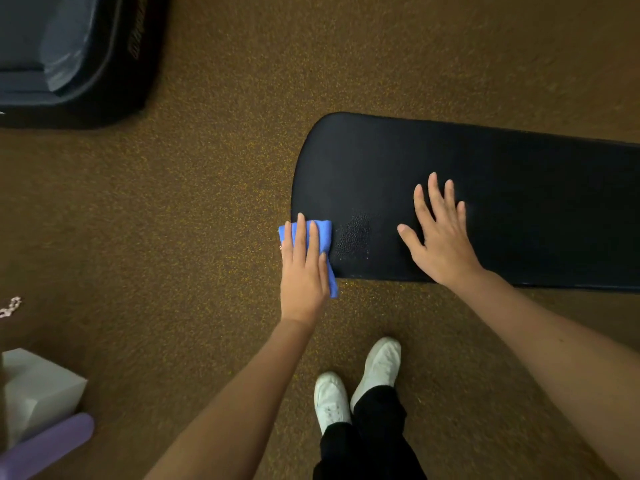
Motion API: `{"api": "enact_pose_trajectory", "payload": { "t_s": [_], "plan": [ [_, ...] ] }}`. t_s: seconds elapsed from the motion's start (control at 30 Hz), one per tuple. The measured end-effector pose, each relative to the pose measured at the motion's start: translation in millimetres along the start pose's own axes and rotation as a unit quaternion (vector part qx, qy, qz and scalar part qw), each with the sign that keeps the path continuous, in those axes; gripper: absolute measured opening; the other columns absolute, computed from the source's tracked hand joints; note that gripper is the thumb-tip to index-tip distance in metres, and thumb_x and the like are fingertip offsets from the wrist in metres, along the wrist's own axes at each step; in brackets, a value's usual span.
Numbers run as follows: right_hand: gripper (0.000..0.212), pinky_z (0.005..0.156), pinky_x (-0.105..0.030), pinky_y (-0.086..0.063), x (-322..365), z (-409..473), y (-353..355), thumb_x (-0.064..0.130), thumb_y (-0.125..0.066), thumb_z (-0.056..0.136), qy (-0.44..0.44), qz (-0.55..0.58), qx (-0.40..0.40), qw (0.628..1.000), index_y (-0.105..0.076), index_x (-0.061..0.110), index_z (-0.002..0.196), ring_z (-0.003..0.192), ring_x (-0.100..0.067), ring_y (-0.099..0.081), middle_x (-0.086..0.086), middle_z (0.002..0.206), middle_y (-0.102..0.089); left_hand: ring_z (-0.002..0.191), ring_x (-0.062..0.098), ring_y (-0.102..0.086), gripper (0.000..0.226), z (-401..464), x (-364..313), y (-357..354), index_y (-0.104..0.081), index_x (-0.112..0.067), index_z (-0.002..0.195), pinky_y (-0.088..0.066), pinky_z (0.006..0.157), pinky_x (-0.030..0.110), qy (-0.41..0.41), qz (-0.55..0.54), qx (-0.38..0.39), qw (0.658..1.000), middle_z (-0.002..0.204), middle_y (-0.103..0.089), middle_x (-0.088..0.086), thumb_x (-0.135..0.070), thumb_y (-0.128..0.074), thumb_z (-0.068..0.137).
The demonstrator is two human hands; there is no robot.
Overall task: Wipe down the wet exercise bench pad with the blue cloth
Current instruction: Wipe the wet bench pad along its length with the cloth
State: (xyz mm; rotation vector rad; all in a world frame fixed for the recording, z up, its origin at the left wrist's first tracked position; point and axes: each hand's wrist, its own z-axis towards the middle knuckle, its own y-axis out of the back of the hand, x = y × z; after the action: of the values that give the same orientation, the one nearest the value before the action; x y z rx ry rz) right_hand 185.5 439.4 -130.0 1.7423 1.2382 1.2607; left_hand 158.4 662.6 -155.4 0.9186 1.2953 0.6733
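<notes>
A brown speckled floor fills the view, with a black bench pad stretching in from the right. The right hand lies flat on the pad, fingers spread wide. At the pad's near left corner the left hand presses the folded blue cloth with straight fingers. Beside the cloth sits a patch of water droplets.

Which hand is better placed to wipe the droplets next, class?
Left. The left hand already presses the cloth right beside the droplets on the pad. The right hand lies flat, bare, past them.
</notes>
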Motion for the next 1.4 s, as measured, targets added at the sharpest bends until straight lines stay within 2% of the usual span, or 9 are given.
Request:
{"api": "enact_pose_trajectory", "payload": {
  "t_s": [0.1,0.2,0.3,0.57,0.8,1.0,1.1,1.27,1.4],
  "plan": [
    [0.067,0.112,-0.04,0.012,-2.1,-0.5,-0.7,0.044,-0.032,0.095,0.005,0.005,0.0,1.0,-0.003,0.016,0.149,0.141,-0.023,0.02,-0.004,0.156,0.016,0.139,0.04,-0.016,0.048,12.9,5.5,7.4,-0.031,0.006,0.138,-0.017,0.113,0.048,-0.023,0.015,0.011,1.0,0.148,-0.025,0.026,-0.018,-0.023,0.097],
    [0.066,0.112,-0.041,0.012,-2.2,-0.9,-1.1,0.044,-0.031,0.096,0.005,0.012,-0.006,1.0,-0.003,0.016,0.149,0.141,-0.023,0.02,-0.004,0.156,0.016,0.136,0.042,-0.025,0.047,35.7,0.8,13.1,-0.034,0.007,0.137,-0.023,0.112,0.053,0.037,-0.024,-0.005,0.999,0.146,-0.029,0.027,-0.016,-0.027,0.097],
    [0.065,0.113,-0.042,0.01,-2.4,-1.0,0.1,0.043,-0.031,0.096,0.002,0.016,-0.004,1.0,-0.003,0.016,0.149,0.141,-0.023,0.02,-0.004,0.156,0.015,0.128,0.048,-0.036,0.044,28.6,-9.1,1.2,-0.042,0.011,0.129,-0.032,0.103,0.062,0.019,0.057,-0.039,0.997,0.137,-0.04,0.031,-0.013,-0.024,0.098],
    [0.064,0.112,-0.039,0.01,-9.2,-1.6,0.7,0.043,-0.031,0.096,0.021,0.025,0.001,0.999,-0.006,0.018,0.15,0.141,-0.021,0.019,-0.001,0.156,0.015,0.134,0.037,-0.033,0.048,-2.7,-33.3,-18.7,-0.036,-0.002,0.138,-0.026,0.108,0.049,-0.049,0.148,0.038,0.987,0.145,-0.037,0.019,-0.021,-0.027,0.094],
    [0.065,0.112,-0.037,0.01,-10.6,-4.5,3.4,0.043,-0.032,0.095,0.031,0.026,0.001,0.999,-0.008,0.017,0.15,0.142,-0.021,0.018,-0.002,0.157,0.013,0.131,0.043,-0.036,0.046,24.7,-7.8,-6.6,-0.042,0.006,0.132,-0.033,0.107,0.052,0.023,0.133,0.012,0.991,0.141,-0.039,0.025,-0.019,-0.026,0.096],
    [0.064,0.112,-0.038,0.01,-11.6,-4.4,0.9,0.042,-0.033,0.096,0.033,0.025,-0.008,0.999,-0.007,0.017,0.149,0.142,-0.022,0.017,-0.003,0.157,0.012,0.14,0.037,-0.016,0.06,85.8,1.1,-10.0,-0.023,0.002,0.142,-0.014,0.115,0.045,0.109,0.146,0.025,0.983,0.151,-0.022,0.022,-0.025,0.0,0.094],
    [0.063,0.113,-0.039,0.01,-11.2,-4.7,1.9,0.041,-0.033,0.096,0.032,0.031,-0.003,0.999,-0.008,0.017,0.149,0.142,-0.022,0.017,-0.003,0.157,0.012,0.141,0.037,-0.017,0.057,74.4,-8.4,-10.3,-0.025,0.001,0.142,-0.015,0.114,0.045,0.078,0.166,0.037,0.982,0.151,-0.022,0.021,-0.025,-0.005,0.095],
    [0.06,0.112,-0.036,0.01,-13.2,-7.8,7.7,0.037,-0.033,0.098,0.046,0.045,0.0,0.998,-0.011,0.015,0.149,0.142,-0.018,0.017,-0.002,0.157,0.011,0.137,0.04,-0.026,0.05,36.3,-13.0,2.6,-0.036,0.001,0.138,-0.024,0.11,0.049,-0.063,0.165,0.079,0.981,0.148,-0.031,0.021,-0.023,-0.022,0.096],
    [0.059,0.115,-0.04,0.004,-11.6,-19.6,3.5,0.038,-0.027,0.098,0.012,0.021,-0.019,1.0,-0.013,0.011,0.148,0.142,-0.021,0.015,-0.004,0.157,0.009,0.141,0.036,-0.015,0.059,75.9,-16.7,5.4,-0.026,-0.001,0.143,-0.014,0.114,0.046,-0.006,0.169,0.079,0.982,0.152,-0.02,0.018,-0.028,-0.008,0.093]
  ]
}}
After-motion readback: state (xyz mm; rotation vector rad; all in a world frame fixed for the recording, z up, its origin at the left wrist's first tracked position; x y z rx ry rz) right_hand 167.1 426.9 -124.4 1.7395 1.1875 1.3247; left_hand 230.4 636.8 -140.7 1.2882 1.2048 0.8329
